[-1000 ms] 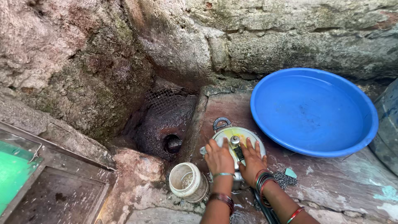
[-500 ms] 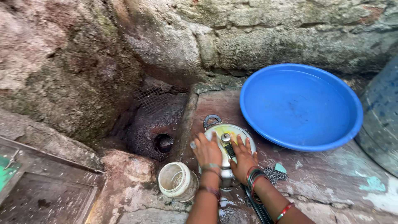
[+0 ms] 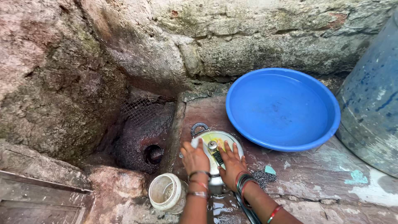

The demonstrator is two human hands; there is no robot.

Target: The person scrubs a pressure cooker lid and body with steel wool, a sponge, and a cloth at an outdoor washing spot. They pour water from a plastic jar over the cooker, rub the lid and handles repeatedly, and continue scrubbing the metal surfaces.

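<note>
Hands press flat on a pressure cooker lid (image 3: 215,143), a round metal piece lying on the wet stone surface (image 3: 315,174) near the bottom middle of the view; the left hand (image 3: 195,157) lies spread over the lid's left side with what looks like a small pale scrap under its fingertips, though what it is cannot be told; the right hand (image 3: 232,164) lies spread over the right side, fingers wide and open, gripping nothing; between the two hands stands the lid's small metal valve (image 3: 212,145), with a dark handle running toward the person; a looped metal handle (image 3: 199,126) sticks out at the lid's far left edge; both wrists carry bangles.

Just left of the left forearm, at the near edge, a whitish plastic jar (image 3: 166,193) lies tilted with its mouth open toward the camera; just right of the right wrist, a dark steel scrubber (image 3: 262,177) rests on the surface with a small pale green bit (image 3: 270,170) touching its far side; farther right and beyond the lid sits a large blue basin (image 3: 282,108), its rim near the lid; at the far right edge stands a blue-grey drum (image 3: 371,95); left of the surface, a sunken drain pit (image 3: 147,137) shows a round hole (image 3: 153,154) and a wire mesh against the rough stone wall (image 3: 207,37).
</note>
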